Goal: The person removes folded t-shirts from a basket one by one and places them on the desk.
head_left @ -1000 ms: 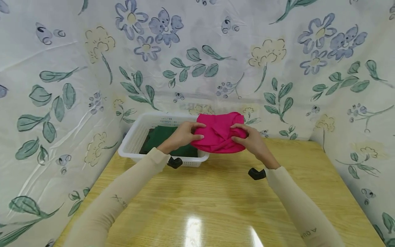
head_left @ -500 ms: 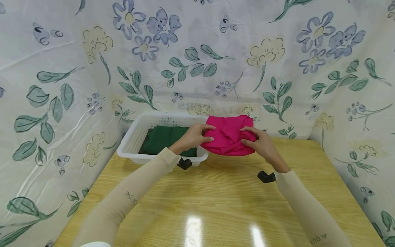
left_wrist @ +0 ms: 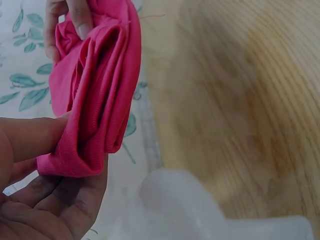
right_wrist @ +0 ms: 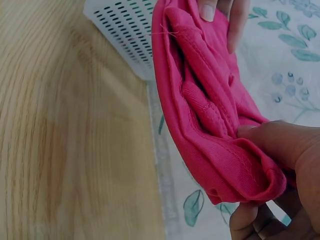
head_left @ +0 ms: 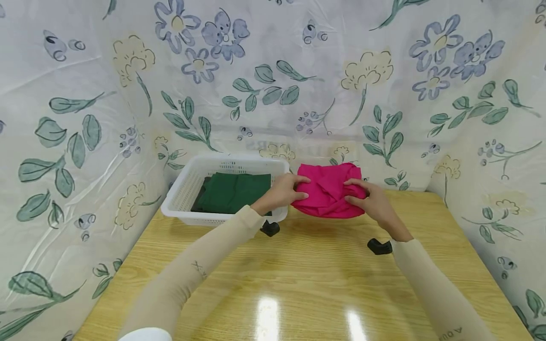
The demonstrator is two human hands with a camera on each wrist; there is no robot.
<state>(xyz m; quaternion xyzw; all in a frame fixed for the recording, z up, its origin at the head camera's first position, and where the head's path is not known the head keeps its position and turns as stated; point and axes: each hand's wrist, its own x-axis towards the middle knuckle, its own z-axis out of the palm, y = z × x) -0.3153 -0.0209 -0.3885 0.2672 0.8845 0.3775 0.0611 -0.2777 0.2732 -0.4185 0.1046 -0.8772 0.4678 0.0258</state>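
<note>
Pink cloth (head_left: 326, 189) and both hands have shifted right since the earlier frame, taking the bundle from overlapping the basket's right end to just beside it. White basket (head_left: 204, 219) sits at the back left of the wooden table (head_left: 273, 270), dark green cloth (head_left: 234, 192) lying in it. Left hand (head_left: 282, 190) pinches the bundle's left end, thumb one side, fingers the other; right hand (head_left: 374, 201) pinches the right end likewise. Bundle is up off the table, near the floral sheet (head_left: 362, 118) behind. Step in hand looks like a two-handed carry of an already folded piece, mid-move. Next move probably calls for keeping both pinches even and the bundle level, as loose layers could slip out. Long axis runs left to right, hand to hand, roughly along the table's back edge; straighter edge faces the sheet, rounded edge faces the person. Stacked fold layers show in both wrist views.
</note>
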